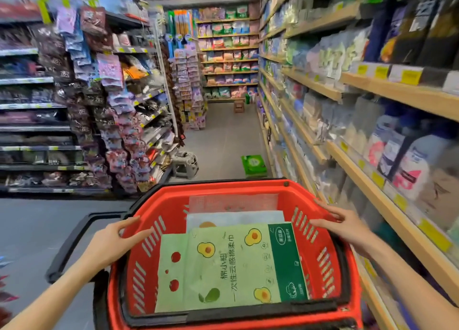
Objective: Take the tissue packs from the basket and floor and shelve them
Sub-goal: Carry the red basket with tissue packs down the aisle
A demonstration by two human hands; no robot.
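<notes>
Hands [233, 235] gripping basket [139, 260], tissue packs [223, 267] apparently stacked

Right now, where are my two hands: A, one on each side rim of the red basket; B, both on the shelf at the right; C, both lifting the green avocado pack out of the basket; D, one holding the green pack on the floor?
A: the left hand grips the left rim of the red basket and the right hand the right rim, while the green avocado pack lies untouched inside.
</notes>
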